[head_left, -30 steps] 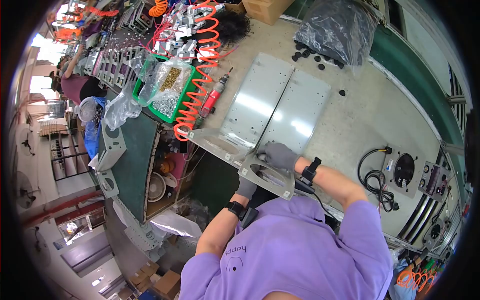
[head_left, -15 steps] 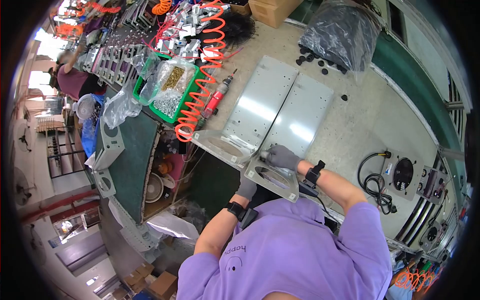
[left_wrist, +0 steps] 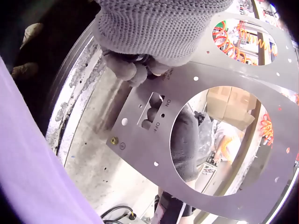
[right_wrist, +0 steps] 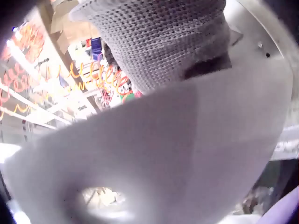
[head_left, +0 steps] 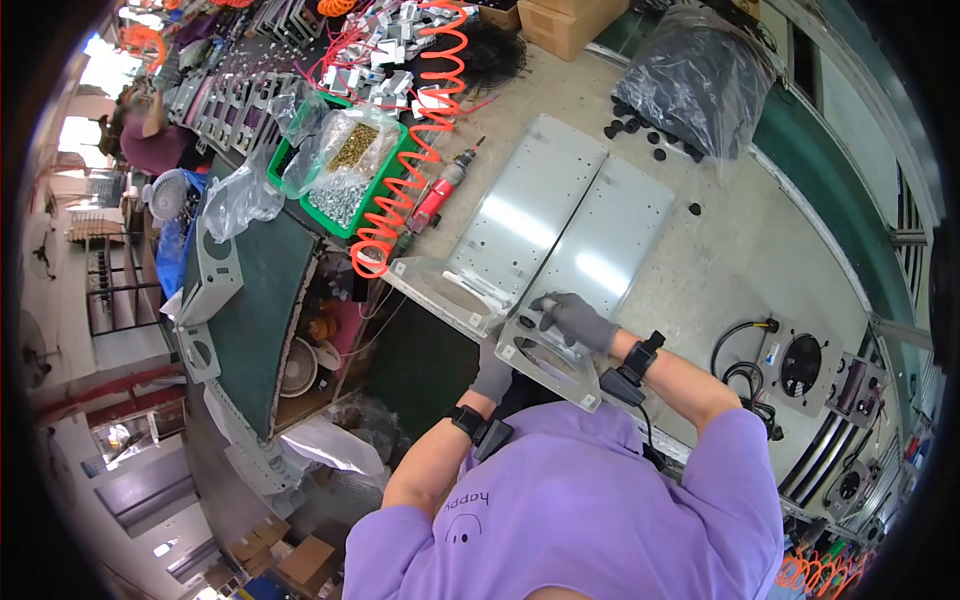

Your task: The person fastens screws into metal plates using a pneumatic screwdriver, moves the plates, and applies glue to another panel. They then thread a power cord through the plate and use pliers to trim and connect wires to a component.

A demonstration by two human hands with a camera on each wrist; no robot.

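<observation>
A grey metal panel (head_left: 585, 387) with a large oval hole stands at the near end of two flat sheets, beside a second holed panel (head_left: 405, 267). My gloved left hand (head_left: 492, 372) grips its left end from the body side. In the left wrist view the left hand (left_wrist: 159, 32) has bent fingers beside a dark part at the opening marked INPUT; ON and OFF are printed beside a rectangular cutout. A black fitting (head_left: 527, 322) shows on the far face. My gloved right hand (head_left: 582, 322) is over that face, fingers loosely bent, apart from the fitting.
Two flat metal sheets (head_left: 530, 205) lie on the bench. Left of them are a red power screwdriver (head_left: 437, 195), a coiled orange hose (head_left: 385, 225) and a green bin (head_left: 385, 178) of screws. A bag of black parts (head_left: 690, 85) and a fan plate (head_left: 800, 365) are farther right.
My right hand has drawn back to the right from the black fitting, which now shows uncovered. The left hand stays at the panel. The head view has shifted slightly.
</observation>
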